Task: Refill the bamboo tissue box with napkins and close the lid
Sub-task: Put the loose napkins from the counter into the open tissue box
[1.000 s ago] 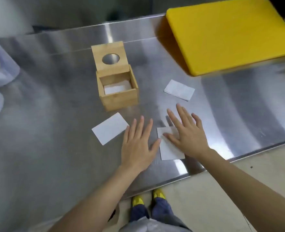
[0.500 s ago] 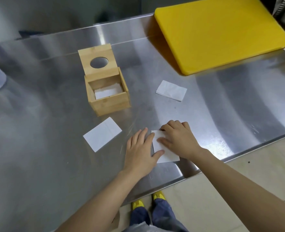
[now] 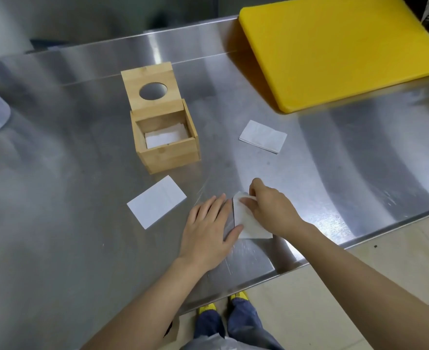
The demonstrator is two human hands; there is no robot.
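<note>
Two hands, one napkin
Right hand [image 3: 271, 210] fingers, flat before, now pinch the near napkin [image 3: 248, 223] up; left hand [image 3: 208, 228] lies open, bracing.

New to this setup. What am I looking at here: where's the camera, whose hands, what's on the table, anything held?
There is no robot: a person works with bare hands, and the single camera sits on their head, looking down. The steel table carries an open bamboo box, its lid with a round hole tipped up behind it and white napkins inside. Two folded napkins lie loose: one in front of the box, one to its right. A yellow board sits at the far right. The right hand pinches the top corner of a third napkin and lifts it; the left hand lies flat, its thumb at that napkin's edge.
</note>
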